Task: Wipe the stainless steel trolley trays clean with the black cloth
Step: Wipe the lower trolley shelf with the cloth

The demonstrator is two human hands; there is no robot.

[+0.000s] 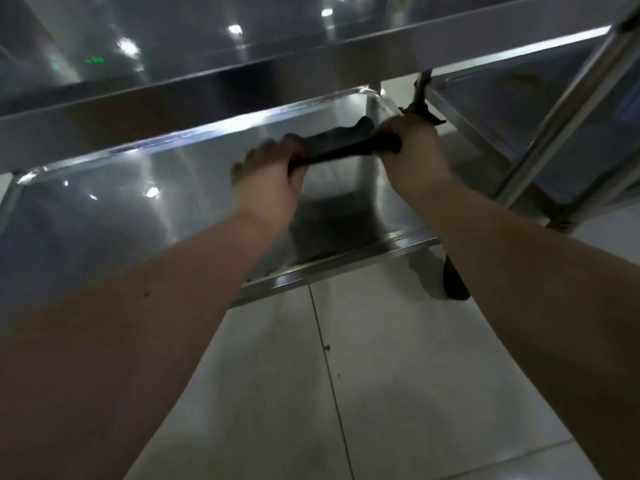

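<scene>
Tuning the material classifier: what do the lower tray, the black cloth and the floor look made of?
Lower tray: likely stainless steel, polished; mirror-like bright reflections. Black cloth: soft matte fabric; it bunches into a roll gripped by the left hand and right hand; weave too blurred to tell. Floor: pale glossy tiles, perhaps ceramic; thin joint lines.

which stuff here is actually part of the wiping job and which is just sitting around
Part of the job:
- black cloth, gripped at its ends by the left hand and the right hand
- lower tray, under the cloth
- upper tray
- what looks like debris at the lower tray's front edge

Just there:
- second trolley, at right
- black wheel
- tiled floor
</scene>
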